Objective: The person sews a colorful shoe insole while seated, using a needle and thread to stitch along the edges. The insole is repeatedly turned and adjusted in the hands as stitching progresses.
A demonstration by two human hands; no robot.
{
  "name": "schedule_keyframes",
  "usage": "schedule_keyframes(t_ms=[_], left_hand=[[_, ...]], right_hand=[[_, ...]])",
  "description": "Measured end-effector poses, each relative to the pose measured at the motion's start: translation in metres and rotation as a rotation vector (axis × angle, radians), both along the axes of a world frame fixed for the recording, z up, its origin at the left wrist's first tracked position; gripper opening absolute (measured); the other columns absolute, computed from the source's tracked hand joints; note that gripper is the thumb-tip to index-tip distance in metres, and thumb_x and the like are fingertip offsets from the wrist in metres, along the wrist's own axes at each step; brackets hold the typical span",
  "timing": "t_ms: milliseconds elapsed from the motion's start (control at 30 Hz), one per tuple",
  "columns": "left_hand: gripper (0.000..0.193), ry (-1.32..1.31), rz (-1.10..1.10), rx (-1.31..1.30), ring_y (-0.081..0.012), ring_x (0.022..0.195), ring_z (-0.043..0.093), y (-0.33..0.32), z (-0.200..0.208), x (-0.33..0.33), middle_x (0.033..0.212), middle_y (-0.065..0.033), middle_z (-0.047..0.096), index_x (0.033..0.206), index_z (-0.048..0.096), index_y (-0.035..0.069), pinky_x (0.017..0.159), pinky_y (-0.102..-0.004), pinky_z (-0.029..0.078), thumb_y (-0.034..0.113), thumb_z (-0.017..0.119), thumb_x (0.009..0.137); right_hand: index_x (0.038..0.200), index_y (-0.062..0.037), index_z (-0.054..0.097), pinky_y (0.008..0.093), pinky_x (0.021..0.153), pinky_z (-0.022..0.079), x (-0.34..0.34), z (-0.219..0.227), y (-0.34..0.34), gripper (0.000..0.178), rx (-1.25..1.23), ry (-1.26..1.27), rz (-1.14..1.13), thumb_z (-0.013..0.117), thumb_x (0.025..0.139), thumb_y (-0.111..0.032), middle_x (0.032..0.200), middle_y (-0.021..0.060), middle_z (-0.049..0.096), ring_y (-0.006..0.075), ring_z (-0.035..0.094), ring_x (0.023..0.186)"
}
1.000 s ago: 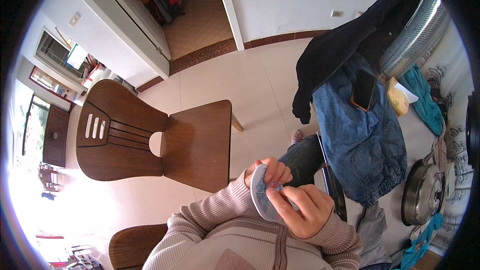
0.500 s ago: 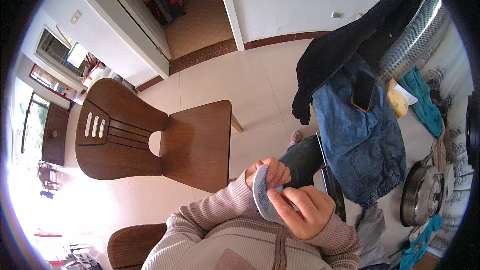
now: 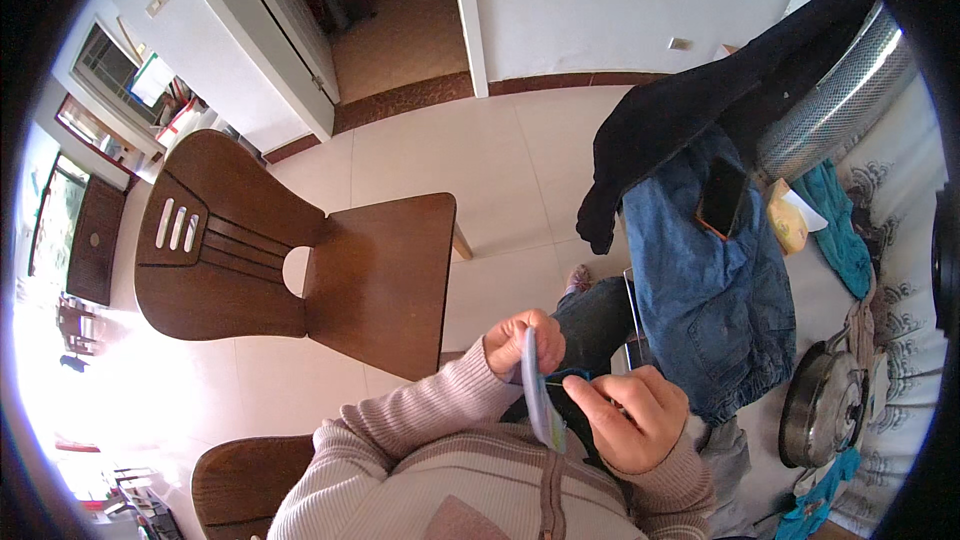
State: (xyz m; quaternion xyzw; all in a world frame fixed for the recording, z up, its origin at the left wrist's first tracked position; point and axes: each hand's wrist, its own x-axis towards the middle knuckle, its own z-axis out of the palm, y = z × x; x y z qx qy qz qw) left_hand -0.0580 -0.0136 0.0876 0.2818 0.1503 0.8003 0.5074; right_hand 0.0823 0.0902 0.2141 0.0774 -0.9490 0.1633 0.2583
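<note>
My left hand (image 3: 527, 340) is closed round the upper end of a flat, pale-edged pad (image 3: 540, 400) shaped like an insole, with some blue and green on it. The pad is turned nearly edge-on in front of my sweater, so most of its face is hidden. Just right of it, my right hand (image 3: 635, 418) is pinched, index finger toward the pad. A thin pale line, perhaps thread, runs between the pad and those fingertips; what they hold is too small to make out.
A brown wooden chair (image 3: 380, 280) faces me at the left, another chair (image 3: 245, 485) behind it. On the right table lie blue jeans (image 3: 700, 290), a black phone (image 3: 722, 197), a black garment (image 3: 690, 110), a yellow packet (image 3: 787, 220) and a lidded metal pan (image 3: 825, 405).
The pad has turned from showing its blue patterned face to nearly edge-on. My right hand has drawn slightly right, away from it. The whole view has shifted a little.
</note>
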Motion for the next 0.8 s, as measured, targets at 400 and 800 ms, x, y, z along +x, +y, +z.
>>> schedule_keyframes(t_ms=[400, 800], left_hand=[[0.048, -0.146, -0.173, 0.580, -0.0151, 0.075, 0.047, 0.017, -0.009, 0.005, 0.071, 0.0013, 0.048, 0.075, 0.049, 0.012, 0.095, -0.0396, 0.032, 0.048, 0.026, 0.095], [0.048, -0.109, -0.204, 0.633, -0.0145, 0.077, 0.050, 0.019, -0.011, 0.002, 0.073, 0.0007, 0.050, 0.079, 0.051, 0.012, 0.091, -0.0371, 0.032, 0.051, 0.027, 0.094]], right_hand=[[0.097, -0.0021, 0.066, 0.0200, 0.043, 0.043, -0.016, -0.003, -0.029, 0.025, -0.026, 0.079, 0.079, 0.065, 0.075, -0.011, 0.076, 0.0062, 0.055, 0.0111, 0.050, 0.057], [0.090, -0.0031, 0.069, 0.0189, 0.043, 0.045, -0.020, -0.008, -0.035, 0.016, -0.025, 0.144, 0.066, 0.065, 0.078, -0.014, 0.071, 0.0064, 0.058, 0.0108, 0.052, 0.055]])
